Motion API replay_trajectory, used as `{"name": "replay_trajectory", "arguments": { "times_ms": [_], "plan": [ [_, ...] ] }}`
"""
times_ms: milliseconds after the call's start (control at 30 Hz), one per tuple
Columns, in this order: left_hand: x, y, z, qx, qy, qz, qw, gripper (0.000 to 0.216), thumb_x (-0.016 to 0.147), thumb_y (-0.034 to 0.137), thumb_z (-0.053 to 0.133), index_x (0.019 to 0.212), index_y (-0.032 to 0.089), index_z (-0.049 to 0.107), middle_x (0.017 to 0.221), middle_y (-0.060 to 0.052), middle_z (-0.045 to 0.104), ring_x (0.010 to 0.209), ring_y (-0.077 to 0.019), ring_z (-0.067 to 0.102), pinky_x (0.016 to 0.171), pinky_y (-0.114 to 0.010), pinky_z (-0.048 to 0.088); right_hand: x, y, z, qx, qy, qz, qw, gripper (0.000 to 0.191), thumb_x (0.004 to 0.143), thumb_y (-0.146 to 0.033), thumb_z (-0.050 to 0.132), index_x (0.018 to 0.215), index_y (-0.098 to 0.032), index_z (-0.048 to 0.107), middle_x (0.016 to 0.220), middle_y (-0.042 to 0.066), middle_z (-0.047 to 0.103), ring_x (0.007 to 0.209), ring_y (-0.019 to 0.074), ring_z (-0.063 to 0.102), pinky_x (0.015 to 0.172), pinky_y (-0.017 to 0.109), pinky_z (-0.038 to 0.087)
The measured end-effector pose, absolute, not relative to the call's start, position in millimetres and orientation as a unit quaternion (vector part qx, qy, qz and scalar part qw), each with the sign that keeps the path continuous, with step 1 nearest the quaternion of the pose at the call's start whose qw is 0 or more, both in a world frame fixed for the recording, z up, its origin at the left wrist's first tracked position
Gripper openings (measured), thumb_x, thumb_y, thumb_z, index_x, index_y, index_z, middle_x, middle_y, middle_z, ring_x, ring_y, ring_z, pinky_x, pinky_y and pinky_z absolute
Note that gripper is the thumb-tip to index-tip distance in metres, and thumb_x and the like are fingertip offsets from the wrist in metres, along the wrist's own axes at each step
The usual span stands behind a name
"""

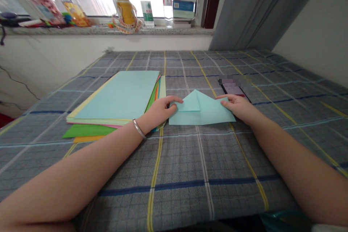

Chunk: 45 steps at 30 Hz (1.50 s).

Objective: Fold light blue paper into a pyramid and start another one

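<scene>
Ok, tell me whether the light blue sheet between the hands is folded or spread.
Folded: a triangular flap lies over the light blue sheet, left hand pressing it, right hand holding the other edge.

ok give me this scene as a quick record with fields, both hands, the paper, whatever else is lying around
surface: grey plaid cloth
left hand: fingers flat on the left flap of the folded light blue sheet
right hand: resting on the sheet's right edge
sheet shape: lies flat, top corners folded to a peak
paper stack: left of the sheet, light blue on top
phone: just behind the right hand
bangle: on the left wrist
windowsill: bottles and boxes
</scene>
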<state>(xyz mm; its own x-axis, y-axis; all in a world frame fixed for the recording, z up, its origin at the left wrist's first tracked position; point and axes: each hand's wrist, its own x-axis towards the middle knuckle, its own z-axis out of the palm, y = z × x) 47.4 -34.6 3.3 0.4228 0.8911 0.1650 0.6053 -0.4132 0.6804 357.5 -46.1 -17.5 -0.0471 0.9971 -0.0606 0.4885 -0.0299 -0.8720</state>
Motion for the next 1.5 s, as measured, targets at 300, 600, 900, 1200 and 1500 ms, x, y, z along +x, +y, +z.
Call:
{"name": "replay_trajectory", "arguments": {
  "times_ms": [300, 600, 900, 1200, 1500],
  "plan": [
    [48, -30, 1, 0.857, 0.429, 0.206, 0.198, 0.033, 0.080, 0.017, 0.046, 0.095, 0.018, 0.075, 0.060, 0.001, 0.053, 0.059, -0.0128, 0.046, 0.063, -0.026, 0.040, 348, -55, -2, -0.665, -0.709, 0.144, 0.188, 0.037, 0.083, -0.035, 0.058, 0.115, -0.019, 0.067, 0.052, -0.006, 0.040, 0.048, 0.0134, 0.042, 0.046, 0.027, 0.026],
    [45, -26, -9, 0.891, 0.376, 0.240, 0.083, 0.018, 0.081, 0.018, 0.060, 0.088, 0.024, 0.075, 0.118, -0.006, 0.059, 0.109, -0.0229, 0.052, 0.103, -0.045, 0.039, 346, -58, -7, -0.582, -0.795, 0.006, 0.170, 0.035, 0.083, -0.028, 0.058, 0.114, -0.017, 0.068, 0.112, 0.013, 0.065, 0.098, 0.0259, 0.061, 0.088, 0.041, 0.049],
    [48, -30, -7, 0.956, 0.231, 0.175, 0.043, 0.035, 0.093, 0.018, 0.045, 0.123, 0.022, 0.064, 0.133, -0.006, 0.061, 0.122, -0.0228, 0.053, 0.108, -0.046, 0.040, 342, -61, -5, -0.472, -0.865, 0.031, 0.169, 0.041, 0.082, -0.019, 0.056, 0.122, -0.019, 0.065, 0.121, 0.010, 0.067, 0.114, 0.0264, 0.059, 0.102, 0.046, 0.045],
    [48, -30, -6, 0.967, 0.203, 0.146, 0.045, 0.038, 0.095, 0.016, 0.040, 0.127, 0.020, 0.061, 0.133, -0.004, 0.061, 0.126, -0.0247, 0.050, 0.107, -0.046, 0.042, 356, -58, 5, -0.518, -0.833, 0.100, 0.168, 0.044, 0.075, -0.006, 0.048, 0.108, -0.023, 0.072, 0.109, 0.004, 0.074, 0.101, 0.0228, 0.067, 0.094, 0.040, 0.051],
    [50, -31, -6, 0.967, 0.179, 0.175, 0.044, 0.034, 0.093, 0.012, 0.043, 0.117, 0.017, 0.066, 0.125, -0.006, 0.066, 0.117, -0.0226, 0.055, 0.104, -0.043, 0.045, 338, -72, 15, -0.495, -0.816, 0.164, 0.251, 0.041, 0.098, -0.039, 0.034, 0.102, -0.024, 0.072, 0.126, 0.004, 0.067, 0.115, 0.0222, 0.061, 0.100, 0.040, 0.045]
  ]
}}
